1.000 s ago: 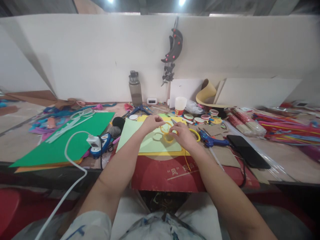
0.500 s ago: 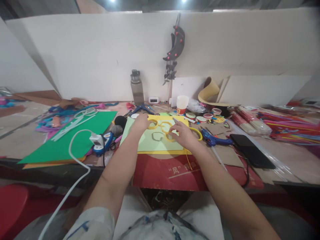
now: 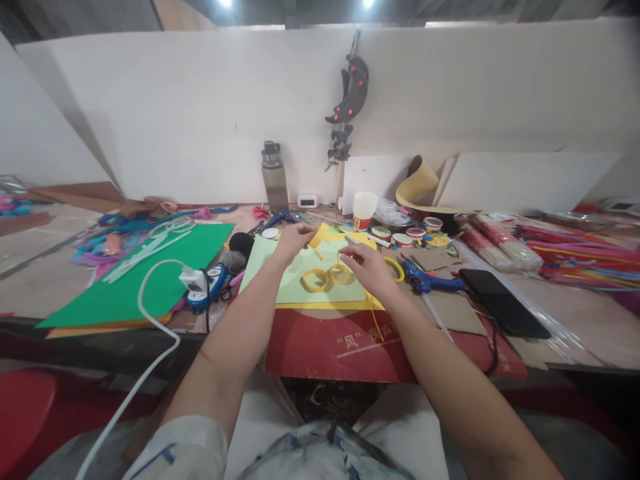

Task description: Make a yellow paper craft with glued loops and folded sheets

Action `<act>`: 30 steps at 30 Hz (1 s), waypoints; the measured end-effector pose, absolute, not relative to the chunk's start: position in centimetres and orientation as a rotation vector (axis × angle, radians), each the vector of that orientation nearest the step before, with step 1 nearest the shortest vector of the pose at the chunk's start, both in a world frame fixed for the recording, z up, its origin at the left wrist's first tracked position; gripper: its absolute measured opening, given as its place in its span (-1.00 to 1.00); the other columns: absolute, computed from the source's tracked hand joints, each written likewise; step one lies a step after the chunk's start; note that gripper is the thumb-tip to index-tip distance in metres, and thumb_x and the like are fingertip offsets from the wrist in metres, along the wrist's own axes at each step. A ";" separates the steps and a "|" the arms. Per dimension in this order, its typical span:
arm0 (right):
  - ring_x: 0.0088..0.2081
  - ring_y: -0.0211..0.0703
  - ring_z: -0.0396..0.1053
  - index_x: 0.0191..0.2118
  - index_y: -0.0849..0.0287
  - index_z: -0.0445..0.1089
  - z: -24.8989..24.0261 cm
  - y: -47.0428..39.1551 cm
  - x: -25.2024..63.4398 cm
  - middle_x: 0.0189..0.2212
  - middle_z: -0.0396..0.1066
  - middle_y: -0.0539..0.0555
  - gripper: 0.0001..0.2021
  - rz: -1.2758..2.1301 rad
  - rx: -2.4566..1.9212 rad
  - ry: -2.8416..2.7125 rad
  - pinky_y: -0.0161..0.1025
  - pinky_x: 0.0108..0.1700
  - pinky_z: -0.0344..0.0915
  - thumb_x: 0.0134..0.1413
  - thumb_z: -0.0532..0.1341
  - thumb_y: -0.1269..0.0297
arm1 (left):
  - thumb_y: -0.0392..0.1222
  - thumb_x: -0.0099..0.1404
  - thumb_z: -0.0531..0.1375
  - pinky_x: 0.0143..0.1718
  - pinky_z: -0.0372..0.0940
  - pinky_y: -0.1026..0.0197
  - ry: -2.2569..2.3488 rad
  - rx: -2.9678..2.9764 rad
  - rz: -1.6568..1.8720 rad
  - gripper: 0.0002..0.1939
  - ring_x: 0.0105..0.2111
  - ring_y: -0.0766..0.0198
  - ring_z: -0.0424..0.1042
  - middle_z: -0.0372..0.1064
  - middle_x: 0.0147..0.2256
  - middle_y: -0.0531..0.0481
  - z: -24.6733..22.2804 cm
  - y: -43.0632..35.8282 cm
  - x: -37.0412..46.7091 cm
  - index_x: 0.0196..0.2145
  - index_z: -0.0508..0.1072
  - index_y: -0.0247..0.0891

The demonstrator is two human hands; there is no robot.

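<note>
My left hand (image 3: 296, 241) hovers over the pale green sheet (image 3: 285, 290), its thumb and fingers pinched together near a yellow paper piece (image 3: 324, 233). What the pinch holds, if anything, is too small to tell. My right hand (image 3: 369, 265) has its fingers curled at the sheet's right side. A thin grey tip (image 3: 351, 240) shows by its knuckles; I cannot tell whether it is held. Between and below the hands, two yellow rings (image 3: 315, 281) lie side by side on the sheet. A short yellow strip (image 3: 319, 254) shows above them.
To the right are a yellow tape roll (image 3: 399, 269), a blue glue gun (image 3: 430, 280) and a black phone (image 3: 505, 303). Green card (image 3: 125, 287) and a power strip (image 3: 206, 290) with a white cable lie left. A bottle (image 3: 274, 177) and paper cup (image 3: 364, 210) stand behind.
The yellow rings now lie lower on the sheet, apart from my hands. My left hand has let go of a ring and shifted slightly right, beside the yellow paper piece.
</note>
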State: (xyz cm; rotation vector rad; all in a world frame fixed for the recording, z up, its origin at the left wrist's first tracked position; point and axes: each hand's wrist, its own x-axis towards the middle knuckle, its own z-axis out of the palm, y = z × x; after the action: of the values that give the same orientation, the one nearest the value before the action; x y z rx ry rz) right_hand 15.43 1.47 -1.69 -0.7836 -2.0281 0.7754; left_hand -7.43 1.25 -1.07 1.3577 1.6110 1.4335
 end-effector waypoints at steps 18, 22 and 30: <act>-0.50 -0.36 0.37 -0.24 0.18 0.44 -1.5 2.0 15.2 -0.52 0.40 -0.06 -0.74 1.834 -0.637 -1.137 -0.38 -0.39 0.45 -0.02 0.38 0.16 | -0.02 0.22 0.25 -0.28 0.36 0.20 0.958 1.132 1.577 -0.70 -0.38 0.32 0.47 0.42 -0.27 -0.06 1.2 -0.6 -1.6 -0.21 0.40 -0.29; -0.52 -0.38 0.39 -0.24 0.17 0.45 -1.0 1.9 15.6 -0.56 0.40 -0.07 -0.77 1.959 -0.612 -1.105 -0.43 -0.38 0.47 0.02 0.37 0.17 | -0.14 0.02 0.39 -0.30 0.34 0.26 0.989 1.208 1.480 -0.58 -0.35 0.33 0.44 0.47 -0.26 -0.04 0.2 -0.3 -1.0 -0.16 0.45 -0.29; -0.52 -0.29 0.40 -0.22 0.13 0.33 -0.9 1.3 15.1 -0.47 0.47 -0.02 -0.61 1.851 -0.659 -1.360 -0.31 -0.45 0.42 -0.04 0.36 -0.04 | 0.00 0.03 0.37 -0.54 0.14 0.33 1.082 1.258 1.591 -0.65 -0.55 0.43 0.27 0.35 -0.51 0.04 -0.3 -0.2 -0.9 -0.42 0.40 -0.33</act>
State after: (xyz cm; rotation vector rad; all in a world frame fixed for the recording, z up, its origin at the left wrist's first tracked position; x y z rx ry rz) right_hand 15.15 1.28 -0.92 -0.6588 -1.3600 1.8511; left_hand -0.91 -0.24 -0.34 1.2585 1.0816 1.5908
